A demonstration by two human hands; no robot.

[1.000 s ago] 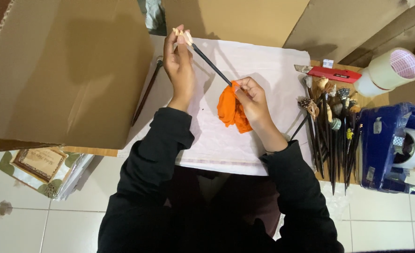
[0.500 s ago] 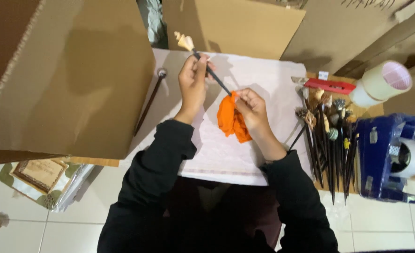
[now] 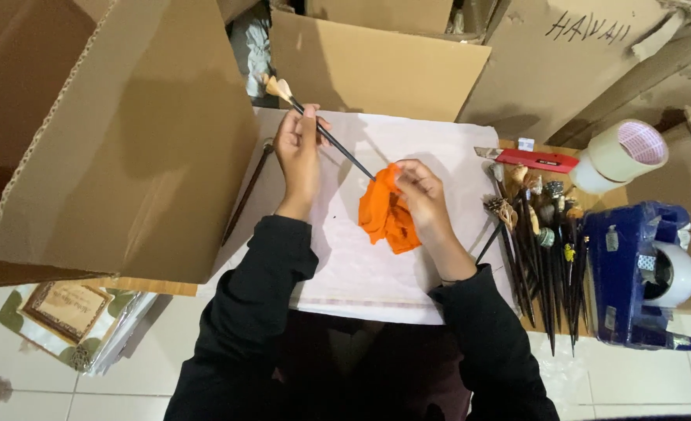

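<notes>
A: What has moved since a moment ago?

B: Little. The left hand (image 3: 299, 152) has slid slightly toward the body along the black stick (image 3: 331, 139), so more of the shell-topped end now stands clear beyond the fingers. The right hand (image 3: 422, 191) and its orange cloth (image 3: 384, 214) sit about where they were.

A: Start close in. What are the hands doing?

B: Both black sleeves come up over the white sheet (image 3: 361, 273) on the table (image 3: 517, 312). The right hand is closed, pinching the bunched orange cloth around the stick's lower tip. The left hand is closed on the shaft, nearer its decorated end.

A: Which way does the stick lie?

B: Its long axis runs diagonally: the plain tip is down and to the right, in the cloth, and the shell ornament (image 3: 277, 86) points up and to the left, toward the big cardboard box (image 3: 119, 132).

A: And beyond?

B: To the right, a bundle of similar sticks (image 3: 544, 249), then a blue tape dispenser (image 3: 638, 273). Farther back lie a red box cutter (image 3: 536, 160) and a tape roll (image 3: 622, 154).
</notes>
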